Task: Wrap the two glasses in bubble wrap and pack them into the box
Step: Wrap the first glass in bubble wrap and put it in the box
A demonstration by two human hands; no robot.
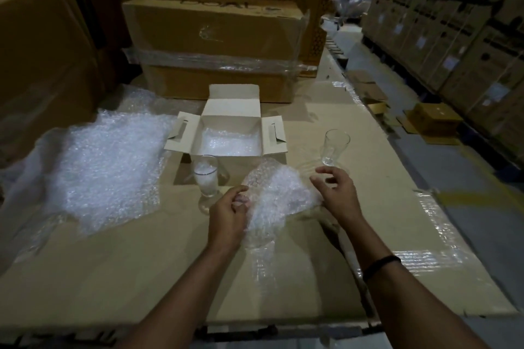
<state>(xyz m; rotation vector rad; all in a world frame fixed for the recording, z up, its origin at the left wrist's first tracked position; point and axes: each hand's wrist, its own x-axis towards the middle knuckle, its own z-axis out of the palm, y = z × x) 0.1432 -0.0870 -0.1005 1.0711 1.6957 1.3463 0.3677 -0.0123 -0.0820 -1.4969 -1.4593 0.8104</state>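
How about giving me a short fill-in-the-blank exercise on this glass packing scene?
1. The left hand pinches the small bubble wrap sheet, and the black band sits on the ____ wrist.
2. The open white box has ____ lying in its bottom.
3. The left glass and the right glass both stand ____ the box.

Missing words: right; bubble wrap; outside.
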